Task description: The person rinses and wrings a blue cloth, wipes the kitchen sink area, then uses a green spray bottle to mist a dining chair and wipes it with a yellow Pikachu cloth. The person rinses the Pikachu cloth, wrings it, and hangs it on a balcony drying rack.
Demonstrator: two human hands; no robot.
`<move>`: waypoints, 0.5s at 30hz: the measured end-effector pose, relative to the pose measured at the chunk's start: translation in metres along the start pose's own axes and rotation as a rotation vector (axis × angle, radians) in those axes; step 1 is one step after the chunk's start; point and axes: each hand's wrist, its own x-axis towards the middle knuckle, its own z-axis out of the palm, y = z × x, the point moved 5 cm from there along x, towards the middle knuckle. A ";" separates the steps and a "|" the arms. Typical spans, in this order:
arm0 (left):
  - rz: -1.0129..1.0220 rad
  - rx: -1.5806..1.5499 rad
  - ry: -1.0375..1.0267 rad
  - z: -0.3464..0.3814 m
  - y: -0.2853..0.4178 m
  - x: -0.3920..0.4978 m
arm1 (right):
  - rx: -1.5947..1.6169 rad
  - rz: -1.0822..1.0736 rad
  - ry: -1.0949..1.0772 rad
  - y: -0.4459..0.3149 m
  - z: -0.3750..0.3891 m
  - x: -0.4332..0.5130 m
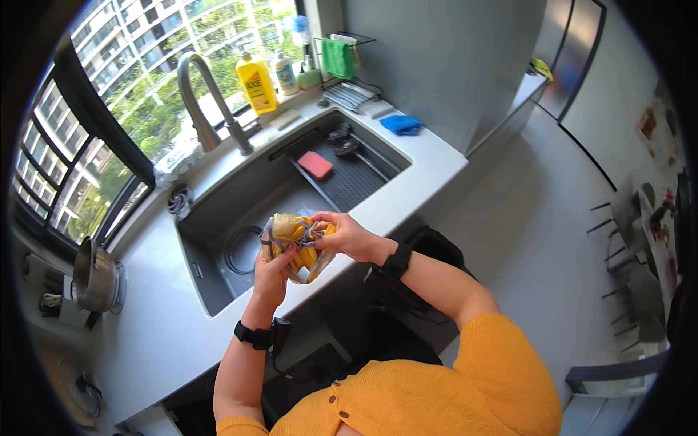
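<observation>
Over the front edge of the sink (196, 289), both hands hold a small bundle (306, 256) of yellow pieces in what looks like a translucent bag. Greyish-purple strips cross its top, and a pale beige lump sits at its upper left. My left hand (271, 275) grips the lower left side, its thumb pressed on the front. On the right side, my right hand (349, 235) has fingers and thumb at the gathered strips. Whether the strips are knotted I cannot tell. Below and behind the bundle lies the grey basin with its round drain (240, 250).
A pink sponge (315, 165) rests at the edge of the perforated drain tray (360, 177). Behind the sink stand a curved faucet (204, 103) and a yellow detergent bottle (256, 84). A blue cloth (401, 125) lies at right, a metal pot (94, 278) stands at left.
</observation>
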 end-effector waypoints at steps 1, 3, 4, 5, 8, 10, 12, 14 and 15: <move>-0.013 0.043 0.053 0.004 -0.005 -0.005 | -0.020 -0.007 0.078 -0.003 -0.006 -0.017; -0.011 0.122 0.110 0.012 -0.011 -0.011 | -0.051 -0.052 0.215 -0.013 -0.016 -0.053; -0.048 0.144 0.185 0.013 -0.012 -0.013 | 0.016 -0.092 0.316 -0.021 -0.024 -0.072; -0.046 0.131 0.248 0.015 -0.013 -0.013 | 0.081 -0.156 0.357 -0.031 -0.031 -0.093; -0.065 0.059 0.232 0.038 -0.021 -0.011 | 0.043 -0.145 0.470 -0.047 -0.046 -0.145; -0.067 -0.034 0.174 0.060 -0.030 -0.009 | 0.000 -0.114 0.520 -0.045 -0.055 -0.175; -0.023 -0.150 0.070 0.087 -0.038 -0.002 | 0.023 -0.113 0.530 -0.037 -0.072 -0.197; 0.009 -0.150 0.017 0.113 -0.043 0.013 | -0.225 0.004 0.494 -0.020 -0.091 -0.219; -0.015 -0.118 0.016 0.127 -0.049 0.020 | -0.848 0.105 0.486 -0.010 -0.098 -0.228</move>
